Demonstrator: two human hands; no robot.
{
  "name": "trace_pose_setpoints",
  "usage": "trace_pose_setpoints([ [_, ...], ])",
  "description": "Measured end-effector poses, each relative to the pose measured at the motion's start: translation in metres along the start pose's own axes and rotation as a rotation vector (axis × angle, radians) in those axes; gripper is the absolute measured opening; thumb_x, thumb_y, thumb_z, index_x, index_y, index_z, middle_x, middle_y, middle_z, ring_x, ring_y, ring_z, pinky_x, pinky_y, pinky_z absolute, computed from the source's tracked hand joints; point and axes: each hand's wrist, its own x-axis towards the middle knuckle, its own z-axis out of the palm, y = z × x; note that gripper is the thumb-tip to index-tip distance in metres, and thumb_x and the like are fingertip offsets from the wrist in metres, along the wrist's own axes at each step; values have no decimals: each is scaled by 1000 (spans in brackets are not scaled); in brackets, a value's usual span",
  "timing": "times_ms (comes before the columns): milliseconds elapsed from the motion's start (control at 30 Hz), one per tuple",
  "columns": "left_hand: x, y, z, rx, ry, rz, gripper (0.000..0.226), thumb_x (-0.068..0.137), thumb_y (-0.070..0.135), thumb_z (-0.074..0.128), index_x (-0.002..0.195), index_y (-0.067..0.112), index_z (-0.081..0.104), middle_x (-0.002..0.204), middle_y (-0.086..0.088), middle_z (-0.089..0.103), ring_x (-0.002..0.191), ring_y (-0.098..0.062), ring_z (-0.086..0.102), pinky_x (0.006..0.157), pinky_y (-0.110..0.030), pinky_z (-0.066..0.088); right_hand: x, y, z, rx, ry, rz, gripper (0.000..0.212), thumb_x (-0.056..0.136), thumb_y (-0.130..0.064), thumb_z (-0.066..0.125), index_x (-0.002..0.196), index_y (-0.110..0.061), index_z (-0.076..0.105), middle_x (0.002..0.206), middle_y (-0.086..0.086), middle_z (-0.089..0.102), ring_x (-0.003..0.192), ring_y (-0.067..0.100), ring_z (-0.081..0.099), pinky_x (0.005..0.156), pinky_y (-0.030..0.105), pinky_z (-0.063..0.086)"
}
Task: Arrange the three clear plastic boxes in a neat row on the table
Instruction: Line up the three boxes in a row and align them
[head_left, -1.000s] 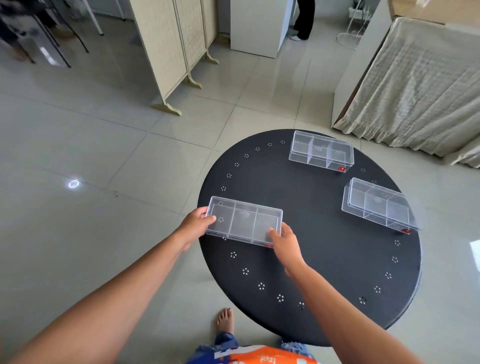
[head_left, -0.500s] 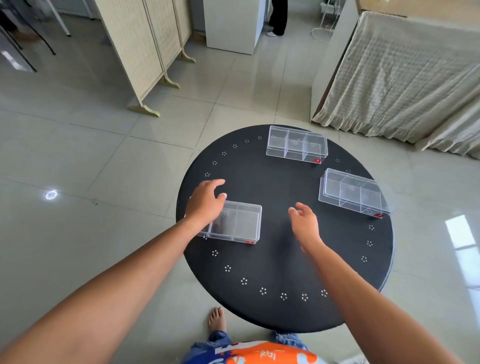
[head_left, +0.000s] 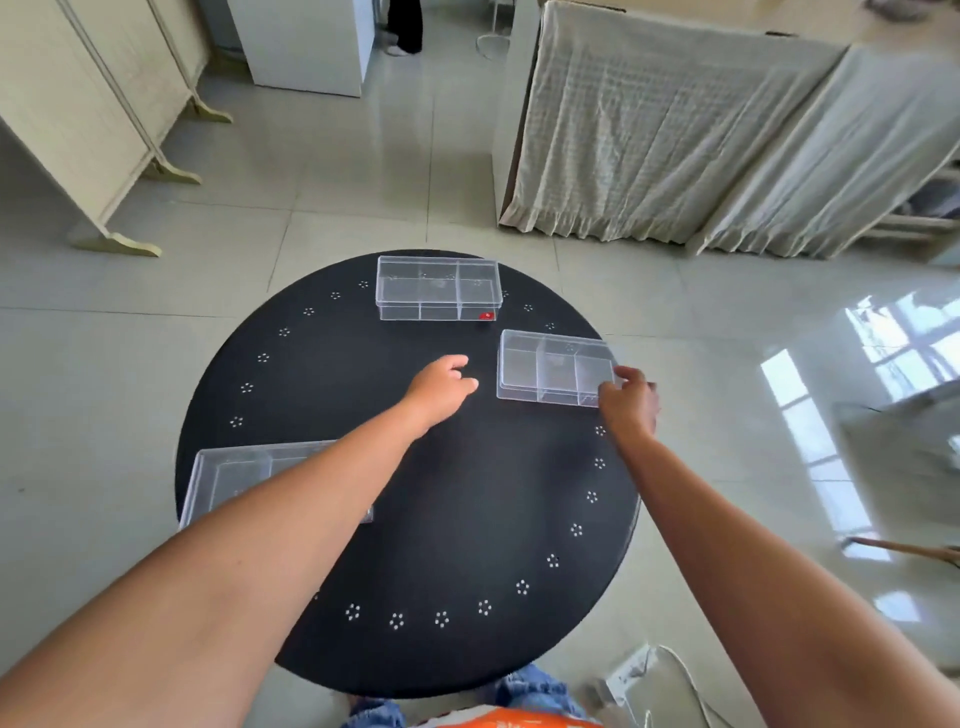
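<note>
Three clear plastic boxes with inner compartments lie on a round black table (head_left: 405, 519). The far box (head_left: 438, 287) sits near the back edge, a red sticker on its front. The right box (head_left: 553, 367) lies at the right side; my right hand (head_left: 628, 400) grips its near right corner with thumb and fingers. My left hand (head_left: 441, 384) hovers over the table just left of that box, fingers apart, holding nothing. The near-left box (head_left: 234, 473) rests at the left edge, partly hidden under my left forearm.
A cloth-draped unit (head_left: 675, 130) stands behind the table on the right. A folding screen (head_left: 88, 119) and a white cabinet (head_left: 306, 41) stand at the back left. A power strip with cable (head_left: 631, 673) lies on the tiled floor near my feet.
Both hands have left the near-left box, which stays at the left edge. They moved right and forward; my right hand has taken hold of the right box's corner.
</note>
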Motion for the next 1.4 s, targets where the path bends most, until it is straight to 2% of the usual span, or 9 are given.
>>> trace_pose_setpoints([
  [267,39,23,51,-107,-66,-109,78,95,42,54,158,21,13,165,-7,20,149,-26,30,118,-44,26,51,18,-15,135,-225,106,65,97,-22,54,155,-10,28,154,12,42,134,30,49,105,35,38],
  [367,45,23,60,-101,-87,-130,81,95,43,53,159,20,8,166,-5,20,149,-25,29,119,-44,25,58,22,-11,200,-290,129,58,99,-19,51,153,-6,32,136,11,54,116,28,57,93,31,42],
  [433,45,24,64,-113,-91,-125,80,95,41,53,158,17,11,165,-4,24,149,-24,30,120,-42,26,59,24,-7,226,-300,127,49,99,-15,50,145,-4,42,104,4,60,75,18,56,68,26,42],
  [500,44,24,66,-136,-74,-115,75,96,40,53,157,16,18,163,-3,28,148,-22,31,118,-39,28,59,25,-2,242,-283,129,41,97,-11,50,137,-2,50,85,-1,57,61,11,46,55,24,35],
  [633,37,22,51,-129,35,-109,58,99,39,47,150,14,35,154,-4,43,133,-25,46,104,-33,37,42,16,12,261,-302,108,31,94,-7,48,124,-8,56,84,-2,60,63,11,52,53,24,36],
  [767,25,8,2,-46,142,-124,63,96,42,48,152,16,33,157,-3,39,139,-27,43,112,-42,38,6,-4,37,284,-380,67,35,92,-9,46,125,-11,57,101,3,65,78,18,61,52,21,37],
  [900,7,-16,-58,23,232,-127,59,94,36,54,148,16,41,152,-5,47,136,-27,47,110,-39,39,-32,-28,73,292,-447,33,32,93,-5,44,120,-9,59,83,-2,60,60,9,50,38,10,34],
  [1167,-35,-74,-159,56,342,-161,48,93,22,58,139,11,52,128,-4,61,120,-29,59,93,-32,43,-112,-76,145,264,-570,-28,35,96,-10,44,128,-11,57,103,1,61,66,6,51,55,22,35],
  [1400,-53,-120,-218,-56,316,-196,58,93,24,56,148,12,42,147,-10,52,125,-30,57,103,-37,45,-155,-100,191,223,-603,-54,35,97,-11,45,131,-10,55,111,4,65,65,8,51,53,20,35],
])
